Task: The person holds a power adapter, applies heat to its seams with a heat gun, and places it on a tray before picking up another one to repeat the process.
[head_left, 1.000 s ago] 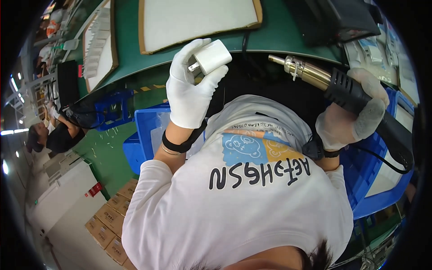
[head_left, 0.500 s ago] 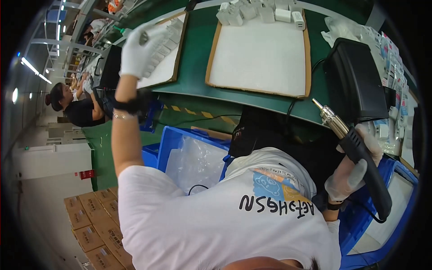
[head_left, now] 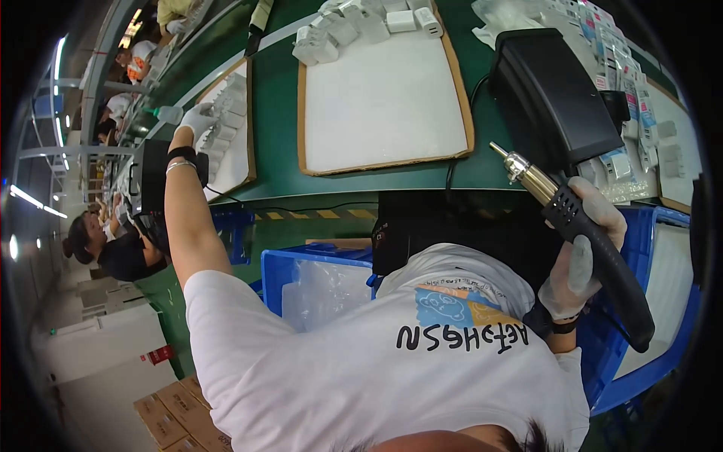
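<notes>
My right hand, in a white glove, is closed round the black handle of a hot-air gun. The gun's metal nozzle points up and left, over the bench's front edge. At the far left my gloved left hand reaches to a row of white charger plugs on a cardboard-edged white tray. Its fingers are small and partly hidden, so their grip does not show. Beside that hand is a clear bottle with a green tip. A second white tray lies ahead, with more charger plugs along its far edge.
A black box-shaped device stands on the green bench at right, near bagged packs. Blue bins sit below the bench on both sides. Another person works at the left. Cartons are stacked behind.
My left hand has moved from above the left tray to the far row of plugs beside the bottle. The view has swung rightward; the right hand still grips the hot-air gun.
</notes>
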The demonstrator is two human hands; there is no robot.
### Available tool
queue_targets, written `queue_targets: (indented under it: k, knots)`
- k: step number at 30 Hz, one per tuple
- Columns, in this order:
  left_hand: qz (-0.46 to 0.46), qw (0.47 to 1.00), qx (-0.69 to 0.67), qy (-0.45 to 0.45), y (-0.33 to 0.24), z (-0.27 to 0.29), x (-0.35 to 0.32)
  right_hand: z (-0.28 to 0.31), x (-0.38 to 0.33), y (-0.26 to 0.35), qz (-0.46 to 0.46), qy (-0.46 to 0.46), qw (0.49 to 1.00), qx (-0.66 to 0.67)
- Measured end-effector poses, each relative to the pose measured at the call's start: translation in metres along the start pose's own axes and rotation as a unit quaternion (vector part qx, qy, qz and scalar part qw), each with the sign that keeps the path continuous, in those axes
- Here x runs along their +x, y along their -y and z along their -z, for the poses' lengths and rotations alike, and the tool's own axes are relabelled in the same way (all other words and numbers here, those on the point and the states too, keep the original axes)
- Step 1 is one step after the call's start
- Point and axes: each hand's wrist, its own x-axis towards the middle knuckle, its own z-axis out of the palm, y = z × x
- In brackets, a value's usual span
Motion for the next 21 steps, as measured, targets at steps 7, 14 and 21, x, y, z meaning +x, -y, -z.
queue_targets:
  k: [7, 14, 21]
  knots:
    - [-0.115, 0.969, 0.009, -0.218, -0.081, 0.043, -0.010, 0.001, 0.000, 0.000, -0.006, -0.025, 0.999, 0.024]
    - [-0.243, 0.951, -0.004, -0.192, -0.279, 0.007, -0.049, -0.010, 0.001, 0.007, -0.027, 0.003, 0.992, 0.119]
    - [-0.159, 0.957, 0.036, -0.240, -0.302, -0.034, -0.052, 0.011, -0.007, 0.009, -0.023, 0.001, 0.996, 0.082]
